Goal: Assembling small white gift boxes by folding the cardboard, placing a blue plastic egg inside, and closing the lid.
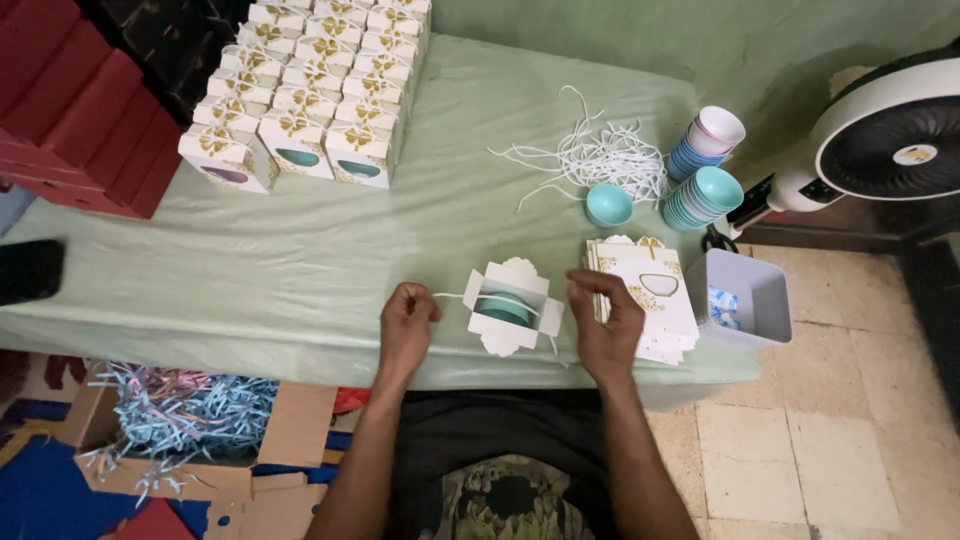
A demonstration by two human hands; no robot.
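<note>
A: Where does the box point(512, 307) sit?

B: Flat on the worktop point(300, 260), near its front edge, between the 2 hands. Its flaps are spread open, so the teal bowl point(503, 311) inside shows, and a white ribbon point(497, 298) crosses over it.

A: And the hands?

B: The left hand point(407, 325) is curled shut, pinching the ribbon's left end, pulled out to the side. The right hand point(607, 325) is half closed, fingers bent at the box's right flap; I cannot tell whether it pinches the ribbon's other end.

A: Why so much within reach?

B: I judge it saves reaching. Flat boxes point(648, 297) are stacked just beside the right hand, with a grey bin point(752, 300) past them. Further back lie a loose bowl point(608, 204), loose ribbons point(600, 155) and 2 bowl stacks point(702, 165). Done boxes point(310, 90) stand in rows at the far left, well apart.
</note>
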